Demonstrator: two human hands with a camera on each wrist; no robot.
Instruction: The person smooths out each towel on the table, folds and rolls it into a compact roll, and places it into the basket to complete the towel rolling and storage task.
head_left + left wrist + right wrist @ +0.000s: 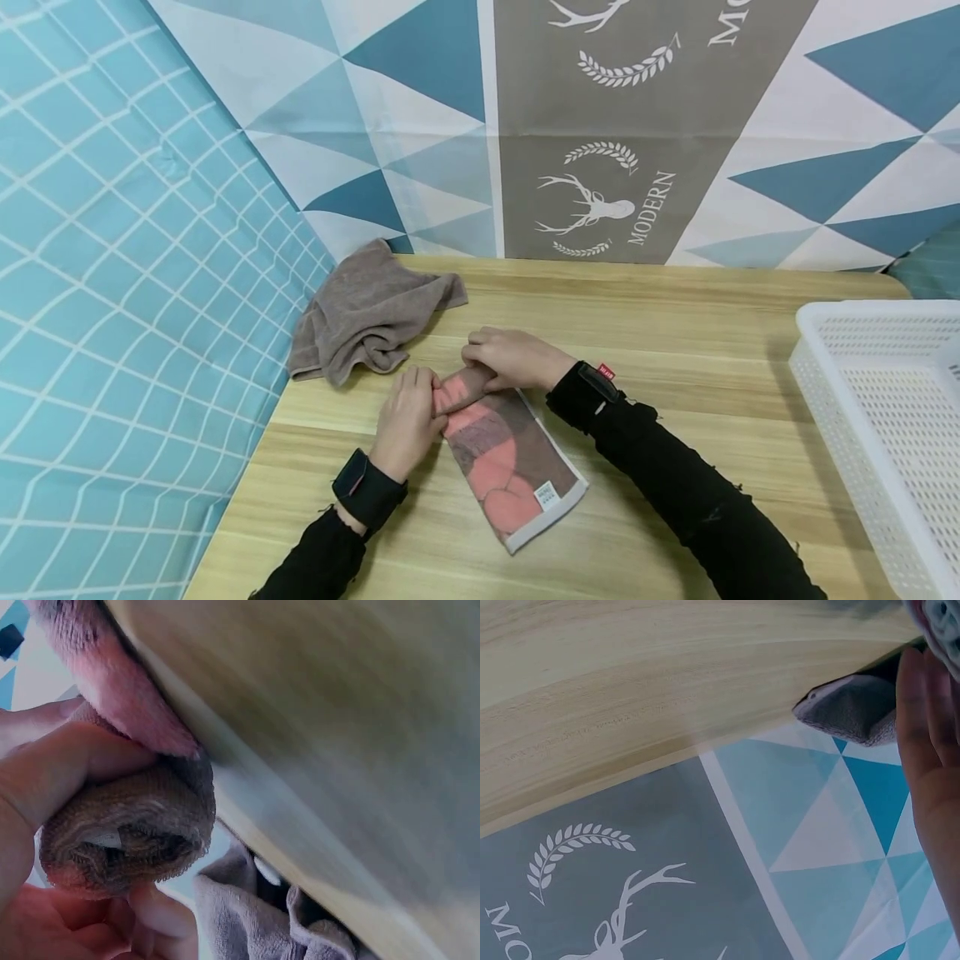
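Note:
A pink and brown towel (495,450) lies on the table, its far end wound into a roll and its near end flat, with a pale hem and a white label. My left hand (408,421) grips the left end of the roll. In the left wrist view the thumb and fingers close round the coiled end of the towel (127,832). Across from it, my right hand (517,358) holds the right end of the roll. The right wrist view shows the right hand (934,742) at its edge, beside a bit of the roll (941,622).
A crumpled grey-brown towel (375,312) sits at the back left of the wooden table (675,350). At the right edge stands a white perforated basket (847,400). Blue checked cloth (135,250) covers the left side, and a patterned cloth (585,108) hangs behind.

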